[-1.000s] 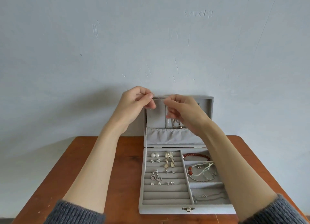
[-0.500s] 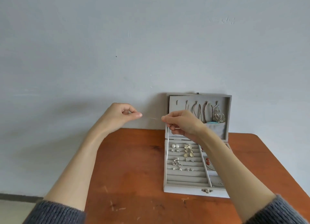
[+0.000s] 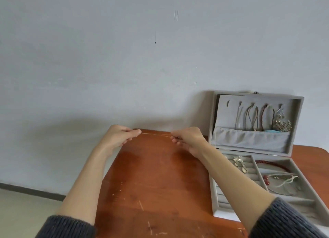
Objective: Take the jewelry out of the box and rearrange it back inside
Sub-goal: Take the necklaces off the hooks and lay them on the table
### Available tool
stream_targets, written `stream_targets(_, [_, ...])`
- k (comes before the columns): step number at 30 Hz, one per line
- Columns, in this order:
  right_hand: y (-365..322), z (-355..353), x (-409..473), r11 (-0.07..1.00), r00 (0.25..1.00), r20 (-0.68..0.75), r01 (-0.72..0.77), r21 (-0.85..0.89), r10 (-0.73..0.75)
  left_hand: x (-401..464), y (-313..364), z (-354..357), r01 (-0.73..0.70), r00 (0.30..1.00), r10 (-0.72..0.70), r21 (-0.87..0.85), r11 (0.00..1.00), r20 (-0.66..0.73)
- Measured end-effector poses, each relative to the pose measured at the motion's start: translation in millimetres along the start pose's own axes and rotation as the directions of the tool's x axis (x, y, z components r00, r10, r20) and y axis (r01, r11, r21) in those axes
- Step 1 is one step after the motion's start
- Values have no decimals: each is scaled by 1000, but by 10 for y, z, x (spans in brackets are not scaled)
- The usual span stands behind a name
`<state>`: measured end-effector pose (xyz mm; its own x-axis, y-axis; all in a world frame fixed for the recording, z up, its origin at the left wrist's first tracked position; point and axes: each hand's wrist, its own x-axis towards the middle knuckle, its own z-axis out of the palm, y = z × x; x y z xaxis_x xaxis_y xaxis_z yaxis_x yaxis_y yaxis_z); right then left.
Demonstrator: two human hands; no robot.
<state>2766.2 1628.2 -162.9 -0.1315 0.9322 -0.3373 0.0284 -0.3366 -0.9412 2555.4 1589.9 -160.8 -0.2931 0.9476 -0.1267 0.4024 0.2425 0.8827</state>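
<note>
At frame centre, over the worktop | a thin chain is now held taut between left hand and right hand, each grip pinched on one end | carried clear of the jewelry box at right | removal judged under way.

Box front corner behind right forearm; earrings partly hidden.
</note>
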Motion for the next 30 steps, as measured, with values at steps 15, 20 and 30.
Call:
stream_targets(15, [148, -32, 312, 957, 970, -243, -52, -286, -20, 432, -269, 221, 5, 989, 26, 208, 978, -148])
stream_targets(20, [204, 2, 319, 941, 951, -295, -9, -337, -97, 417, -252, 288, 65, 966, 55, 446, 893, -252])
stream_targets(30, [242, -11, 262, 924, 927, -309, 86, -373, -212, 325, -213, 334, 48, 921, 140, 462, 886, -363])
